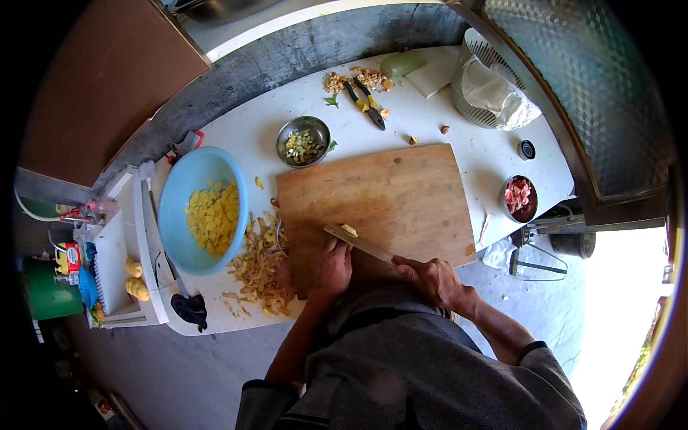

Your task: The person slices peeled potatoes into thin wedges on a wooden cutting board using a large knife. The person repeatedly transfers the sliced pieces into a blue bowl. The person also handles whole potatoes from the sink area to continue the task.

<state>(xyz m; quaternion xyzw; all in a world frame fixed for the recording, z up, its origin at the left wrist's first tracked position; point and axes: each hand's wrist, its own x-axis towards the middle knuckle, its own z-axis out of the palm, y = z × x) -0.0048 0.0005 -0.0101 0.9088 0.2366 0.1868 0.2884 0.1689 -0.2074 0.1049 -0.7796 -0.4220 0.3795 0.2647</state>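
Right hand point(430, 278) gripping knife point(358, 242), blade angled up-left across wooden cutting board point(380, 193); left hand point(331, 264), nearer, pinching yellow potato piece point(349, 230) just beyond its fingertips at blade tip.

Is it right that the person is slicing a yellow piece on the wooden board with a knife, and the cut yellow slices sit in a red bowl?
Not quite: the head view shows the bowl is light blue, not red. The knife, board and yellow piece are right.

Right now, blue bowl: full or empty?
Partly full. The blue bowl stands upright on the white table, with a heap of yellow cut pieces over part of its bottom; bare blue inside shows around it.
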